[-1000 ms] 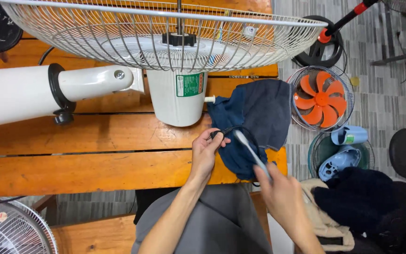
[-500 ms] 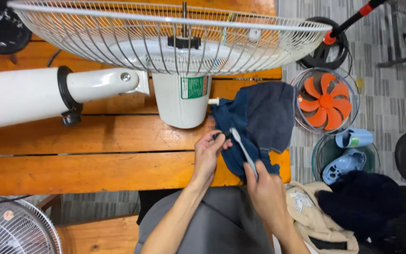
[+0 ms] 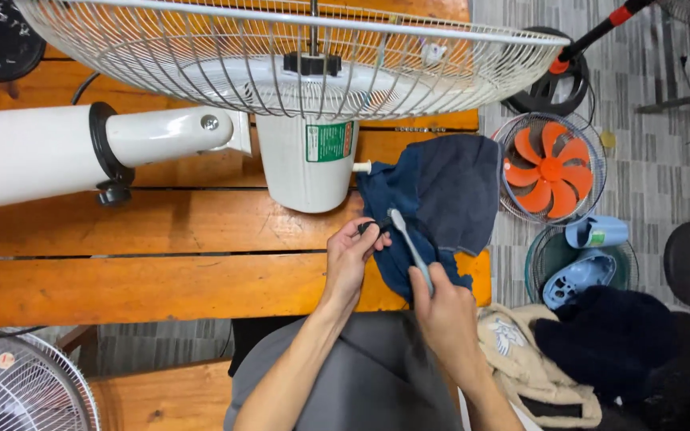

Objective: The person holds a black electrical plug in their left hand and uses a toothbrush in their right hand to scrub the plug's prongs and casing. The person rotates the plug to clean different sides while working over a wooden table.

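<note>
My left hand (image 3: 351, 257) pinches a small black part (image 3: 367, 227) just above the wooden table's front plank. A pale grey toothbrush (image 3: 409, 244) sticks up out of my right hand (image 3: 446, 310), and its head touches that black part. Both hands hover over a dark blue cloth (image 3: 441, 199) spread on the table's right end. Behind them a white fan motor housing (image 3: 307, 163) lies under a big white wire fan guard (image 3: 289, 56), joined to a thick white pole (image 3: 33, 153) running left.
The orange wooden table (image 3: 145, 239) fills the left. On the floor at right stand a small fan with orange blades (image 3: 551, 171), a light blue plastic part (image 3: 576, 276) in a wire guard, and dark and beige clothing (image 3: 592, 351). Another wire guard (image 3: 17, 391) sits bottom left.
My right hand has brought the toothbrush up and left until its head meets the black part in my left hand. The view has shifted slightly downward.
</note>
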